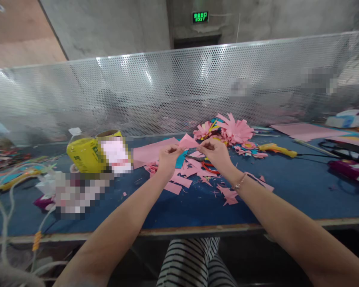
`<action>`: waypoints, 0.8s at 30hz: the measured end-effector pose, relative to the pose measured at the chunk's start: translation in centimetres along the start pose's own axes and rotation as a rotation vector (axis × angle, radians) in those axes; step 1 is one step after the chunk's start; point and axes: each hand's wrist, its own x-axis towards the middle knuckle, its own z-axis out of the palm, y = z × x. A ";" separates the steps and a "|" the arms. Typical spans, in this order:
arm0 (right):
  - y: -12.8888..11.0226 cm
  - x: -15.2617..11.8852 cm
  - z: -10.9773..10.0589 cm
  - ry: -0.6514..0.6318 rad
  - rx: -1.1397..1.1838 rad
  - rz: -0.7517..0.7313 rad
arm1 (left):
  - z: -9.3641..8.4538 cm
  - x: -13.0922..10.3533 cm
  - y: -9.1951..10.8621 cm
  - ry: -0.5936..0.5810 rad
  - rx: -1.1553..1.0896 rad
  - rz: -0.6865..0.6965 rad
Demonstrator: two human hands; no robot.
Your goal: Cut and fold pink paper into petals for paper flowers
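**Small angular pink paper piece [188, 141] pinched from both sides, left of a fringed pink paper flower [235, 129]**

The left hand [169, 159] pinches the left end of the pink paper piece between thumb and fingers; the right hand [215, 153] — a thin bracelet [239, 181] at its wrist — pinches the right end. The piece is held up over the blue-topped table [113, 217], left of the flower.

Loose pink paper scraps [184, 181] are strewn to the left and on the near side of the flower, along with a teal paper piece [182, 159] beside the left hand. A large flat pink paper sheet [146, 152] lies farther left of the flower, and well to its left stands a yellow-wrapped plastic bottle [85, 155] with a white cap.

Right of the flower lie a yellow-handled tool [279, 150] on a dark cord and, farther right, another flat pink sheet [305, 130]. Behind the flower runs a perforated grey metal panel [155, 91] — with a green exit sign [200, 16] higher up.
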 end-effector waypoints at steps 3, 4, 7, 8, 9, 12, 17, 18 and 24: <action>-0.1 0.0 0.0 0.013 0.038 0.002 | 0.0 0.0 0.2 -0.016 0.043 0.010; -0.2 0.0 -0.1 0.016 0.053 0.001 | 0.0 -0.1 0.3 -0.030 0.064 0.013; -0.4 0.0 -0.2 0.024 0.103 -0.014 | 0.1 -0.2 0.7 -0.090 0.115 0.013; -0.5 0.0 -0.2 0.025 0.120 -0.019 | 0.2 -0.3 0.8 -0.106 0.120 0.008; -0.6 0.0 -0.2 0.023 0.131 -0.022 | 0.2 -0.3 0.8 -0.119 0.117 0.001; -0.7 0.0 -0.3 0.008 0.133 -0.027 | 0.1 -0.3 0.5 -0.122 0.061 -0.013; -0.4 0.1 -0.2 -0.005 0.128 -0.033 | 0.0 0.0 -0.1 -0.104 -0.069 -0.042; -0.3 0.2 -0.2 -0.006 0.129 -0.032 | 0.0 0.0 -0.1 -0.097 -0.081 -0.046; -0.2 0.2 -0.3 -0.005 0.126 -0.029 | 0.0 0.1 -0.2 -0.085 -0.088 -0.029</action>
